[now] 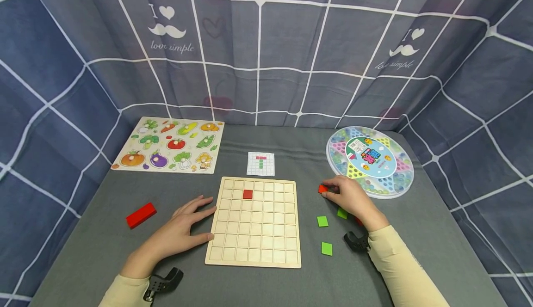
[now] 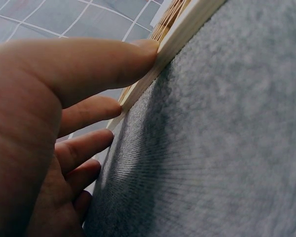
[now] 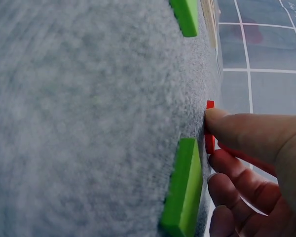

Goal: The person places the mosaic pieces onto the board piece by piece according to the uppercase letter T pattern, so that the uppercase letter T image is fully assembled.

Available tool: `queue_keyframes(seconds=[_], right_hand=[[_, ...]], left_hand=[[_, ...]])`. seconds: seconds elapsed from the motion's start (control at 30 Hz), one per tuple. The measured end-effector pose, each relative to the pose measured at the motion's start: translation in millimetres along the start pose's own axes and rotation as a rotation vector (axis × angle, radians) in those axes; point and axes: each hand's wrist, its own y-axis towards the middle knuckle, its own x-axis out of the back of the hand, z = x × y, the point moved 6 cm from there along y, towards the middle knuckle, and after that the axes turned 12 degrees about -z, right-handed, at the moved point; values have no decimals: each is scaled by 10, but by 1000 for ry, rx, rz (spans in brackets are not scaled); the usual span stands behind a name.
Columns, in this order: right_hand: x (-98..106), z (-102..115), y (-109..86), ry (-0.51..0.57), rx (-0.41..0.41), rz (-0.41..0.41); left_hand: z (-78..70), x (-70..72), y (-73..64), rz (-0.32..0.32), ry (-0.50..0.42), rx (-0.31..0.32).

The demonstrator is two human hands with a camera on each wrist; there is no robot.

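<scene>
A wooden grid board (image 1: 255, 230) lies in the middle of the grey cloth. One red square tile (image 1: 247, 194) sits in a cell near its top. My left hand (image 1: 183, 226) touches the board's left edge with thumb and index fingertip, its fingers fairly straight; the left wrist view shows the thumb (image 2: 123, 61) against the wooden rim. To the right of the board, my right hand (image 1: 351, 199) pinches another red tile (image 1: 322, 189) low over the cloth. Green tiles (image 1: 322, 221) lie below that hand, one of them (image 1: 342, 213) partly under it. A red piece (image 1: 358, 221) is mostly hidden by the wrist.
Behind the board lies a small card (image 1: 261, 164) with a red and green T pattern. A red block (image 1: 141, 215) is at the left. A vegetable picture board (image 1: 176, 144) stands back left, a round game board (image 1: 370, 156) back right, near my right hand.
</scene>
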Motion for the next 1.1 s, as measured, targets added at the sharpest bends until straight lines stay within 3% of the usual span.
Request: queue_keyframes(seconds=[0.3, 0.57, 0.87, 1.1], right_hand=[[44, 84, 47, -2, 15, 1], [95, 375, 189, 7, 76, -27], [-75, 737, 327, 59, 153, -25], [-254, 1062, 413, 101, 222, 26]], left_hand=[[30, -9, -6, -3, -9, 2], [29, 4, -8, -5, -6, -1], [20, -3, -6, 7, -1, 4], [14, 4, -11, -1, 3, 6]])
